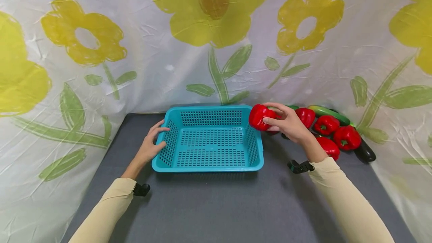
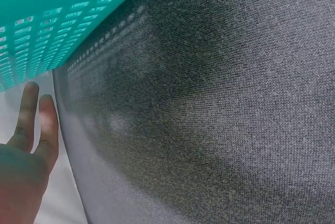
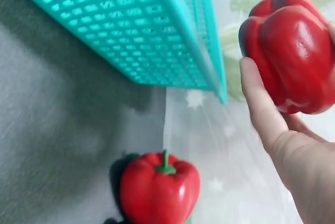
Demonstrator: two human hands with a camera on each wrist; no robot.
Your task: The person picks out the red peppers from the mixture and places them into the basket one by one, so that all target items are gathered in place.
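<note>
My right hand (image 1: pixel 288 123) holds a red bell pepper (image 1: pixel 261 117) between thumb and fingers, raised beside the right rim of a turquoise plastic basket (image 1: pixel 210 169). In the right wrist view the same bell pepper (image 3: pixel 293 51) is off the table, apart from the basket wall (image 3: pixel 110 20). Nothing lies inside the basket in the head view. My left hand (image 1: pixel 150 144) rests at the basket's left rim, fingers spread and fairly straight over the edge. Two fingers of that hand (image 2: pixel 31 145) show beneath the perforated wall (image 2: pixel 52 35) in the left wrist view.
Right of the basket lies a pile: several red bell peppers (image 1: pixel 347 138), a dark eggplant (image 1: pixel 365 152) and a green cucumber (image 1: pixel 339 117). Another red bell pepper (image 3: pixel 159 188) stands on the grey tabletop (image 3: pixel 47 145). A flower-printed cloth (image 1: pixel 155 66) hangs behind the table.
</note>
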